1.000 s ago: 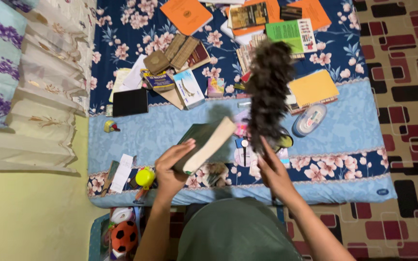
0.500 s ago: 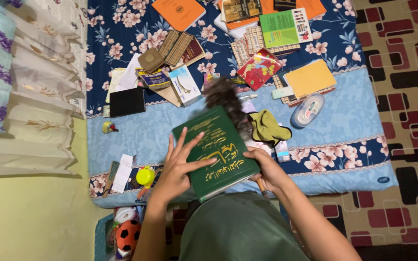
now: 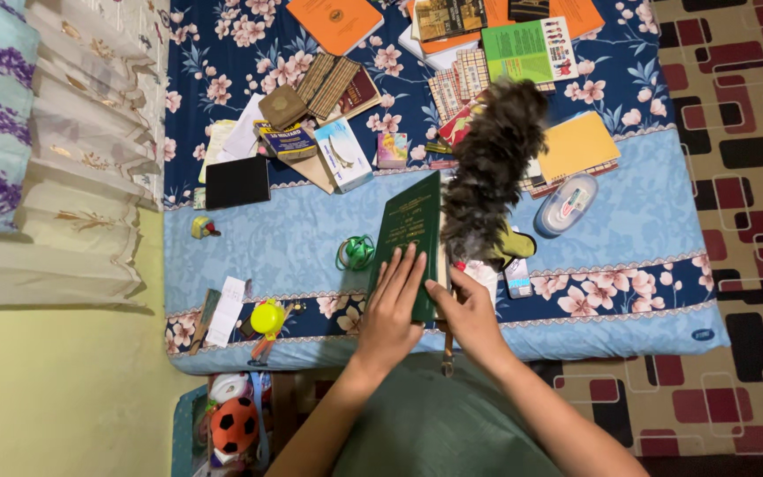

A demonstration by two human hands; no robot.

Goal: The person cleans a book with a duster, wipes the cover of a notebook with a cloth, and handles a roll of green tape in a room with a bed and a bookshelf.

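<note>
My left hand (image 3: pixel 392 309) lies flat with spread fingers against the cover of a dark green hardback book (image 3: pixel 412 231), which stands tilted nearly on edge above the blue mattress (image 3: pixel 275 238). My right hand (image 3: pixel 468 316) grips the handle of a dark feather duster (image 3: pixel 490 172) and also touches the book's lower right side. The duster's plume rises just to the right of the book, over a yellow-green cloth (image 3: pixel 509 245).
Many books and notebooks lie scattered on the floral sheet: orange ones (image 3: pixel 335 21), a green one (image 3: pixel 530 50), a black one (image 3: pixel 237 183). A tape dispenser (image 3: pixel 565 204), a green coil (image 3: pixel 356 253), a yellow toy (image 3: pixel 267 319) and a toy ball (image 3: pixel 230 424) are near. Curtains hang at left.
The green book has turned from flat and cover-up to nearly on edge. The feather duster has swung back up at the book's right side. A green coil now shows on the mattress.
</note>
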